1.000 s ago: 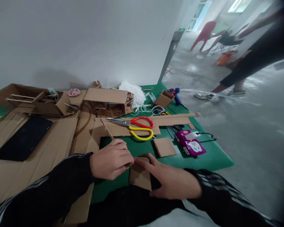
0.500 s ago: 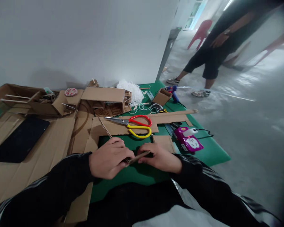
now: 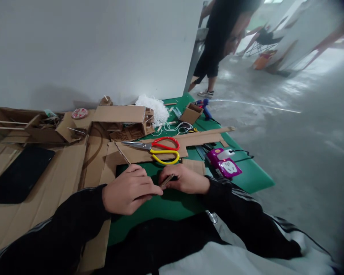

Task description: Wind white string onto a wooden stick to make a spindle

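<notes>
At the left, a flat black tablet-like slab point(image 3: 21, 175) lay on brown cardboard, well apart from the left hand point(image 3: 132, 189). That hand's grip was closed, its fingers curled in toward the palm around a thin brown strip point(image 3: 126, 159) of wood or card; the strip's upper part slanted up and left from the knuckles, while its lower end was hidden. The left index finger reached right, its tip at the lower-left end of a small, flat brown cardboard piece point(image 3: 167, 181); whether it pressed on that end or only met it could not be told. This piece stood nearly edge-on to the view, above the green table point(image 3: 157, 208), its long axis rising from lower left to upper right, from the left fingertip into the right hand point(image 3: 186, 179). The right hand was nearer, its grip narrowed to a pinch, with thumb and fingers around the piece's upper-right end. Thus the piece lay to the right of the left grip and at the left side of the right hand, bridging the small space between them. Just beyond the right hand lay a square of brown cardboard point(image 3: 193, 165), and farther right a purple power socket block point(image 3: 223, 163).
</notes>
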The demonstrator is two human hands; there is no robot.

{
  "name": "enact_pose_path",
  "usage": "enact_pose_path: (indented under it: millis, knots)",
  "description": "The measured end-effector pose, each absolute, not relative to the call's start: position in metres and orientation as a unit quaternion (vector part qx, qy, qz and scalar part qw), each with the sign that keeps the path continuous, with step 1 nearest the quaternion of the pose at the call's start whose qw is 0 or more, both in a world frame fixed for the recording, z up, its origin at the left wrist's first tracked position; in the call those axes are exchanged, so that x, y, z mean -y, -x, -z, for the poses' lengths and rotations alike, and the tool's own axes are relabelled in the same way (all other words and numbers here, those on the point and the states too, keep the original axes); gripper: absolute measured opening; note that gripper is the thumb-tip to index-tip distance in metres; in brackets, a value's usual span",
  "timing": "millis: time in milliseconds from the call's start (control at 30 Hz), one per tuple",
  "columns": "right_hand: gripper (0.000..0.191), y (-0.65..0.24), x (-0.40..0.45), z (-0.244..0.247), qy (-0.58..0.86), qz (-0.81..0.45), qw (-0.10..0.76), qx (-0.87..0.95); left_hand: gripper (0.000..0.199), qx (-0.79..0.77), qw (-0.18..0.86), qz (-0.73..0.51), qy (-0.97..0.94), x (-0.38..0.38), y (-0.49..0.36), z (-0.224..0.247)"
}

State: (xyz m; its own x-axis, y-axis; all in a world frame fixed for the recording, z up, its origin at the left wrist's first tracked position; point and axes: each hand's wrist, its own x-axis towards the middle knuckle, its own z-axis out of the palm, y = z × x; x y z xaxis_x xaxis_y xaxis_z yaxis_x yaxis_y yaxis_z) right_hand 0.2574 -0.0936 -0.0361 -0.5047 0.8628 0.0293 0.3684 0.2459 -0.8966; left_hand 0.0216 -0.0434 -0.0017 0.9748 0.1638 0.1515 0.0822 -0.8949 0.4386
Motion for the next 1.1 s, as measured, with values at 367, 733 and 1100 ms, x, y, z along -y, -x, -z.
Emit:
enact_pose_path:
  millis: [367, 733, 1100]
  knots:
    - [0.015, -0.257, 0.092, 0.046, 0.417, -0.442, 0.286, 0.741, 0.041, -0.043, 0.2, -0.086, -0.975, 0.04, -0.018, 0.008]
    - [0.015, -0.259, 0.094, 0.048, 0.413, -0.415, 0.287, 0.758, 0.048, -0.049, 0.15, -0.1, -0.982, 0.041, -0.016, 0.01]
    - [0.058, -0.299, 0.115, -0.009, 0.484, -0.332, 0.172, 0.791, 0.048, -0.045, 0.17, -0.093, -0.98, 0.04, -0.016, 0.008]
